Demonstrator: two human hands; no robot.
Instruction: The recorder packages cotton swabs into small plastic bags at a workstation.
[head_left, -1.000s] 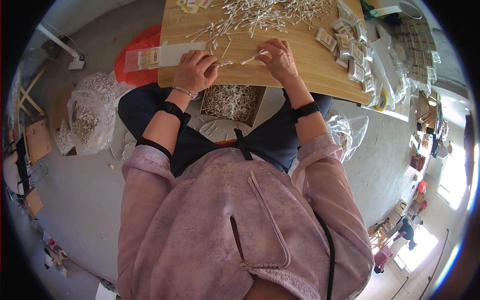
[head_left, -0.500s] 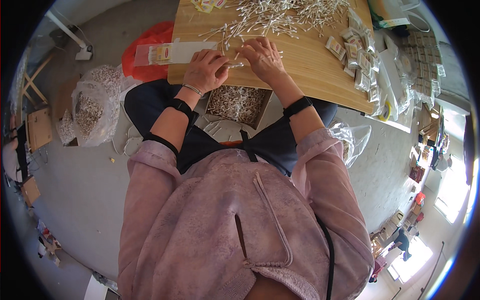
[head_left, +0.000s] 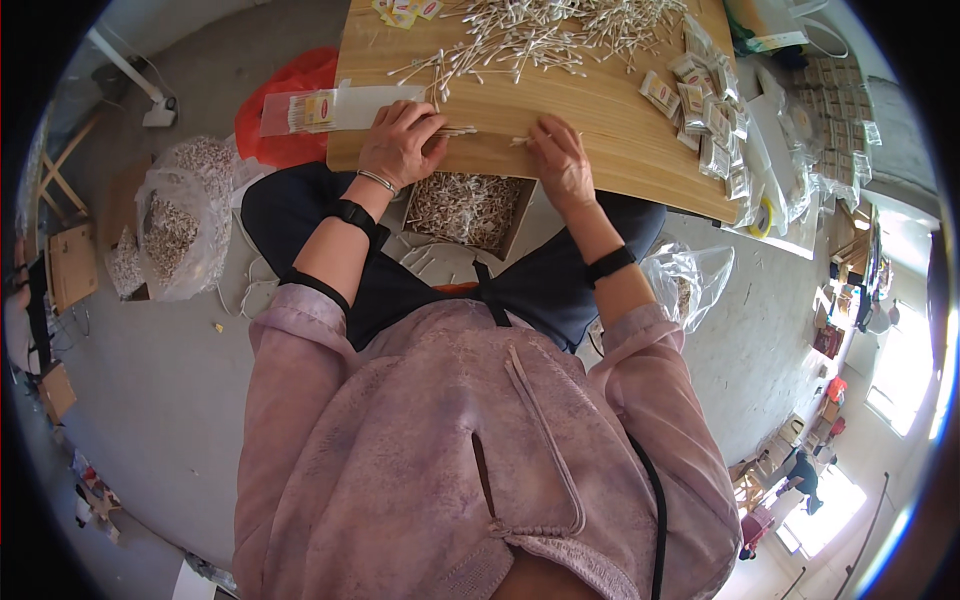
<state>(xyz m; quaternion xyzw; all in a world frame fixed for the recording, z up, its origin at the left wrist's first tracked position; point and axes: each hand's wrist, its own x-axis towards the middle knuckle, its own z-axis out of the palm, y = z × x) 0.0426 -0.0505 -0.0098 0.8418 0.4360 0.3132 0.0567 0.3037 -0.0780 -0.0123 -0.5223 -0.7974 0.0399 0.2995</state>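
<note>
Right hand (head_left: pixel 562 165) drawn back from left hand (head_left: pixel 398 142).
Compared with half a second ago, it sits farther right; the gap between the two is visibly wider, and it is closer to the near edge of the table (head_left: pixel 640 135).

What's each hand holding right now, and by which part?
Left hand: cotton swabs, tips jutting right, gripped part hidden. Right hand: a swab tip shows beside it; whether it's held can't be told.
</note>
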